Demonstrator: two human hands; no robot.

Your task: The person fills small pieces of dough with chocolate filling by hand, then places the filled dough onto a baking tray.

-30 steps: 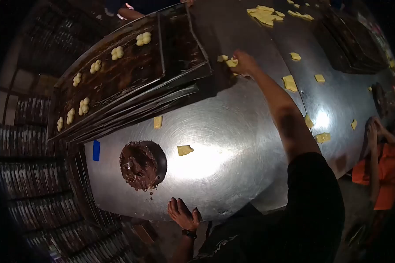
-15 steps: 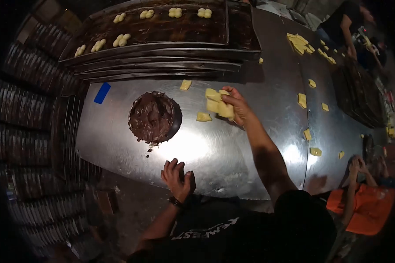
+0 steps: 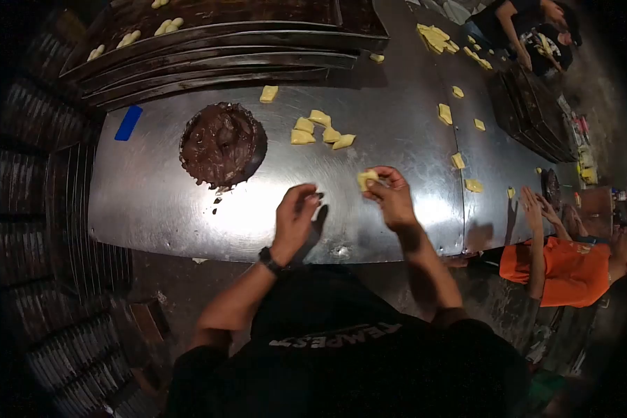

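My right hand pinches one yellow dough piece above the metal table. To its left, my left hand hovers near the table's front edge with its fingers curled and apart, holding nothing that shows. Several flat dough pieces lie in a loose cluster beyond my hands, and a single piece is farther back. Left of the cluster sits a round mound of dark brown paste, with small drips at its front.
A stack of dark trays bearing dough balls stands at the back left, near a blue scraper. More dough and dark trays are on the right. A person in orange and others stand there.
The dough pieces from my right hand now lie on the table, except one still held. My right hand has come down nearer my body. My left hand has risen slightly. The view has shifted.
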